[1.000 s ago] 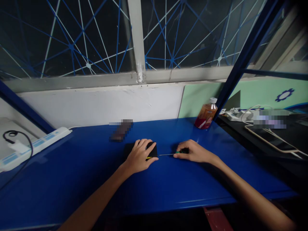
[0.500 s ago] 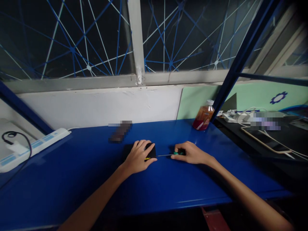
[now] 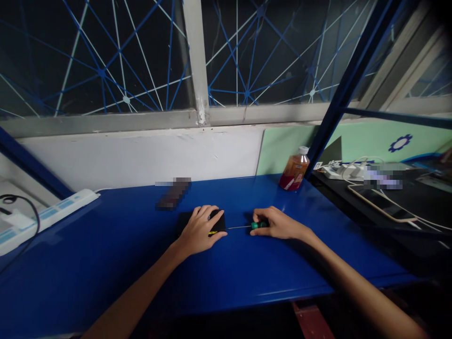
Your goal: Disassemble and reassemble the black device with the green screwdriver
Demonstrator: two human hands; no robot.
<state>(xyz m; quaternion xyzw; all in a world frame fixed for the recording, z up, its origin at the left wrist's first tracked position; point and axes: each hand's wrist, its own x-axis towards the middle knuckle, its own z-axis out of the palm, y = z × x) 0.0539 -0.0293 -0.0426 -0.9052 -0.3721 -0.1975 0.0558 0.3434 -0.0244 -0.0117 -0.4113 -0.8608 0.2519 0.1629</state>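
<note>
My left hand [image 3: 200,230] lies over a flat black box-like object [image 3: 219,219] on the blue table. Its fingers reach across the top and the thumb runs along the near side, where a bit of yellow shows. Most of the object is hidden under the hand. To the right, my right hand [image 3: 278,223] is closed around the green handle of a screwdriver [image 3: 254,226]. The thin metal shaft points left, its tip close to the right edge of the black object. I cannot tell whether the tip touches it.
A drink bottle [image 3: 294,169] stands at the table's back right. A blurred dark item [image 3: 173,194] lies behind my left hand. The white power strip [image 3: 52,214] is at the left. On a black surface to the right lies a phone [image 3: 381,203] among cables.
The whole view has shifted slightly, so everything sits further left. More of the green handle shows between my right fingers. My left hand keeps its place on the black object.
</note>
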